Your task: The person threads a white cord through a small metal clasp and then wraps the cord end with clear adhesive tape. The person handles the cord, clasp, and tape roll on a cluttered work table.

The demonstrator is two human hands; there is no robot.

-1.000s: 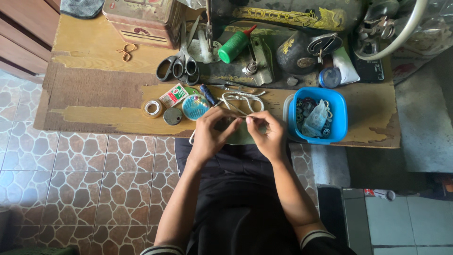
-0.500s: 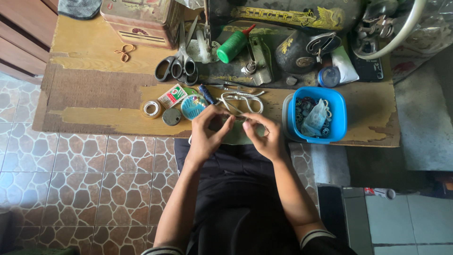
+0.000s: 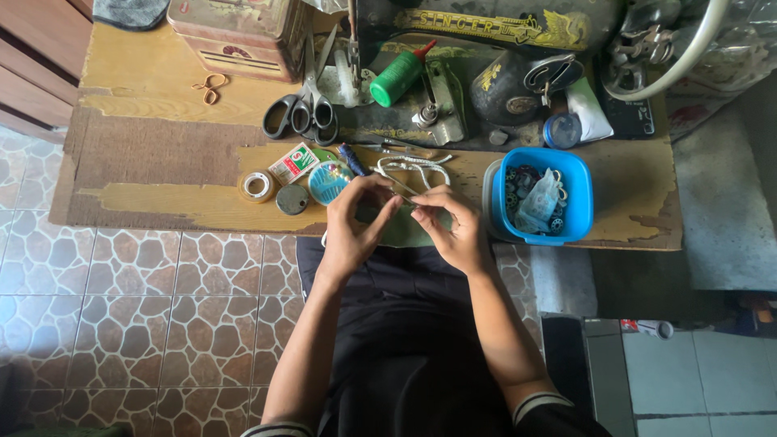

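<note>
Pinching small thin item point(image 3: 405, 193) between left hand point(image 3: 354, 226), right hand point(image 3: 455, 226).

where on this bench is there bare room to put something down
Bare room: the worn wooden bench top left of the black-handled scissors and white tape roll, and its right end beyond the blue plastic tub. Crowded: the middle, around both hands and the black sewing machine.

Around the left hand point(image 3: 352, 231) and right hand point(image 3: 453, 226) at centre frame, room is tight. Just right stands a blue tub point(image 3: 541, 196); just left lie a tape roll point(image 3: 257, 185) and round tins point(image 3: 328, 181); above, scissors point(image 3: 301, 113) and the sewing machine point(image 3: 486, 48) block the way. The bare wooden tabletop point(image 3: 146, 154) at upper left gives open passage.
</note>
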